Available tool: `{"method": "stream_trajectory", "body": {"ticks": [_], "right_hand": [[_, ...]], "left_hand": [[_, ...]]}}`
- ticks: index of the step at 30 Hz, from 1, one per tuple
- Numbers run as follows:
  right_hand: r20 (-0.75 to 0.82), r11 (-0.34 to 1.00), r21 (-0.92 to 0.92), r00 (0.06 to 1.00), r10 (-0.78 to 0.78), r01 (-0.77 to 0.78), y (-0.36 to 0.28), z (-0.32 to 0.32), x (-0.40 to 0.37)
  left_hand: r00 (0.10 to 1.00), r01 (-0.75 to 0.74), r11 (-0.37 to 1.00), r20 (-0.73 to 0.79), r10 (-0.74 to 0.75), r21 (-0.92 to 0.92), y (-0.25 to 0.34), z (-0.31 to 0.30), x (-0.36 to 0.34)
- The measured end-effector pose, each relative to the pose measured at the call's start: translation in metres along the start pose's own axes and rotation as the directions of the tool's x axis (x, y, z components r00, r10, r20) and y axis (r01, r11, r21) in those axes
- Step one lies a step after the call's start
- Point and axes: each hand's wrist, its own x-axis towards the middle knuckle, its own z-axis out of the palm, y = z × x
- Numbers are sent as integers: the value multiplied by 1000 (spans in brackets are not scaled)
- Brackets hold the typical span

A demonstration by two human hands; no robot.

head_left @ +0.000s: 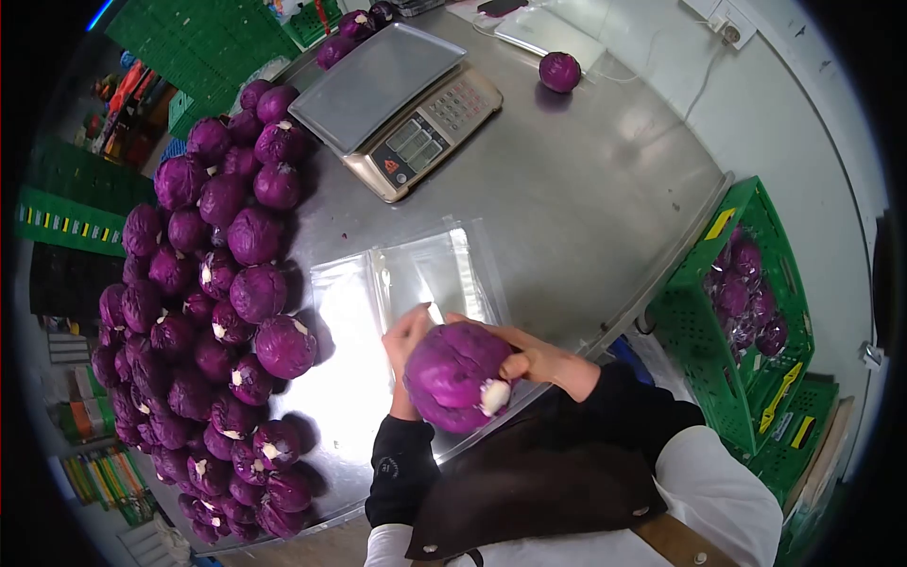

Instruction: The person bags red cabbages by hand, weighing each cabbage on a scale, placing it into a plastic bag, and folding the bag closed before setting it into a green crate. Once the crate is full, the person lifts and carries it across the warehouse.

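Observation:
A red cabbage (452,378) with a pale cut stem is held up near my body, over the table's front edge. My right hand (539,361) grips it from the right, thumb beside the stem and fingers around the far side. Behind the cabbage, my left hand (408,333) has its fingers curled together at the near edge of a clear plastic bag (430,269), apparently pinching it. The cabbage hides part of this hand. The bag lies flat on the steel table (576,217) with other clear bags under it.
A large pile of red cabbages (222,321) covers the table's left side. A weighing scale (397,109) stands at the back, and a single cabbage (559,72) sits at the far right. Beyond the right edge, a green crate (685,317) holds wrapped cabbages (746,293).

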Motion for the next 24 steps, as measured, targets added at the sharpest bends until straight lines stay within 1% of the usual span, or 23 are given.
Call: {"method": "stream_trajectory", "body": {"ticks": [1, 2, 3, 4, 5, 6, 7, 8, 9, 10, 11, 12, 13, 14, 16, 17, 18, 19, 20, 21, 22, 23, 24], "right_hand": [[-64, 999, 18, 997, 42, -41, 5, -1, 4], [-125, 996, 41, 988, 87, -83, 9, -1, 7], [-160, 994, 78, 984, 83, -71, 13, -3, 9], [-159, 995, 77, 984, 75, -64, 9, -4, 12], [-119, 981, 146, 982, 145, -127, 4, -5, 13], [-73, 957, 215, 974, 214, -194, 2, -5, 13], [-38, 930, 277, 965, 260, -240, 10, -8, 15], [-36, 929, 283, 966, 257, -237, 16, -10, 15], [-7, 912, 335, 967, 253, -236, 20, -10, 15], [15, 893, 384, 969, 248, -235, 25, -10, 13], [14, 891, 390, 969, 246, -232, 29, -13, 10], [-9, 888, 406, 970, 242, -217, 31, -18, 6], [-33, 885, 420, 971, 237, -202, 31, -22, 1], [-37, 885, 422, 971, 236, -198, 30, -24, -5], [-237, 927, 355, 948, 212, -119, 26, -28, -15], [-334, 967, 228, 923, 190, -117, 13, -24, -21], [-344, 967, 225, 919, 190, -115, 6, -21, -27], [-503, 986, -110, 863, 53, -124, 1, -18, -31], [-595, 887, -428, 793, -131, -174, -1, -18, -34], [-645, 835, -505, 739, -195, -220, 4, -27, -38], [-640, 893, -414, 755, -144, -180, -15, -23, -43], [-634, 882, -453, 742, -218, -128, -24, -27, -48], [-623, 867, -493, 726, -291, -76, -34, -31, -52]], "left_hand": [[1000, 22, 999, 12, -22, -40, 34, 2, -9], [1000, 24, 999, 13, -24, -33, 33, -3, -6], [998, 65, 992, 25, -62, -109, 30, -9, -2], [995, 99, 977, 44, -92, -186, 34, -10, 2], [984, 141, 964, 136, -112, -227, 36, -11, -3], [984, 143, 965, 139, -114, -222, 38, -8, -7], [969, 121, 971, 238, -70, -205, 41, -3, -11], [942, 97, 977, 333, -29, -189, 42, -1, -14], [943, 97, 979, 330, -33, -181, 39, -2, -16], [905, -218, 964, 402, 141, 152, 34, -4, -15], [862, -369, 878, 466, 200, 305, 31, -8, -17], [811, -513, 745, 526, 258, 426, 28, -12, -18], [911, -101, 995, 402, 90, 6, 33, -14, -20], [915, 317, 833, 377, -143, -453, 37, -14, -22], [897, 367, 842, 390, -208, -396, 55, -13, -33], [950, 262, 934, 238, -204, -244, 68, -2, -43], [977, 101, 993, 197, -87, -64, 81, 18, -54], [988, -57, 987, 152, 34, 151, 93, 38, -65], [983, -180, 917, 105, 152, 356, 106, 58, -77], [906, -419, 835, 230, 356, 356, 109, 81, -84], [773, -630, 706, 345, 532, 324, 112, 99, -88], [775, -628, 710, 342, 532, 318, 118, 109, -87], [820, -568, 783, 259, 511, 252, 125, 121, -82]]}}
